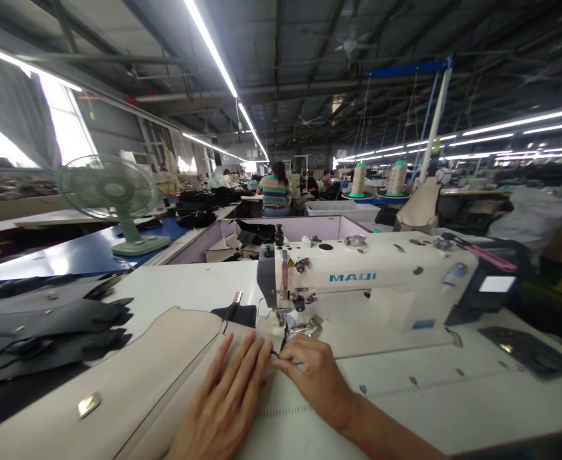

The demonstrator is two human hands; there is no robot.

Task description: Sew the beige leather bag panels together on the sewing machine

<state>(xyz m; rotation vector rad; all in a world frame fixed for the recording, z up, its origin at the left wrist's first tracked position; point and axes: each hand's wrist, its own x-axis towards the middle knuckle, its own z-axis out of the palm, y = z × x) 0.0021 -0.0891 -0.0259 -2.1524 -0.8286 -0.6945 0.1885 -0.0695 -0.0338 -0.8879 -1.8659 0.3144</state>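
A white sewing machine [367, 281] stands on a white table [453, 396]. A beige leather-like panel [166, 364] with a metal clasp [89, 404] lies under its needle area [285, 326]. My left hand [228, 396] rests flat on the panel, fingers spread toward the presser foot. My right hand [310, 370] pinches the panel's edge just in front of the presser foot. A small black piece [237, 313] lies behind the panel.
Black cut pieces [46, 326] are stacked at the left. A green desk fan [113, 198] stands on a blue table behind them. Two thread cones [377, 179] stand beyond the machine. A person in a striped shirt [275, 191] sits far ahead. A bin [243, 243] holds parts.
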